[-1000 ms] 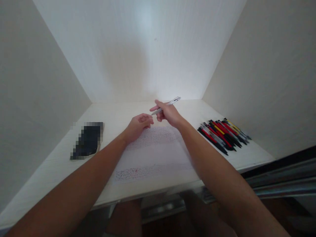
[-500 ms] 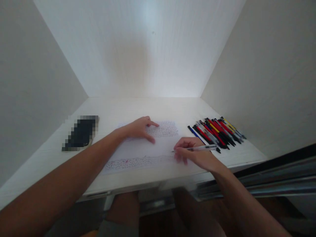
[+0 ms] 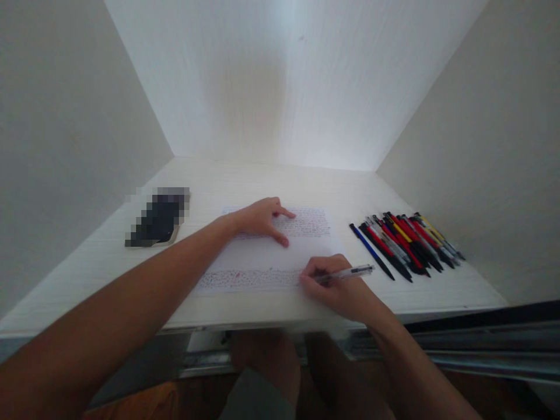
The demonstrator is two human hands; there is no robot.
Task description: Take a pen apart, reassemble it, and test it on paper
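A sheet of paper (image 3: 262, 254) lies on the white desk, with handwriting across its upper part and along its lower edge and a blank band between. My left hand (image 3: 261, 217) rests on the upper left of the sheet, thumb and index finger spread apart. In my right hand (image 3: 335, 287) is a clear pen (image 3: 350, 272), pinched between the fingers, its barrel slanting up to the right. The pen's tip is hidden by my fingers, close to the right end of the lower written lines.
To the right lies a pile of pens (image 3: 406, 242) in red, yellow, black and clear, with a blue pen (image 3: 371, 251) beside it. A dark phone (image 3: 164, 220), partly blurred out, is at the left. White walls enclose the desk (image 3: 306, 181).
The view has turned, so the desk sits differently in frame. My right hand has closed more tightly round the pen and lowered onto the paper. My left hand stays on the sheet.
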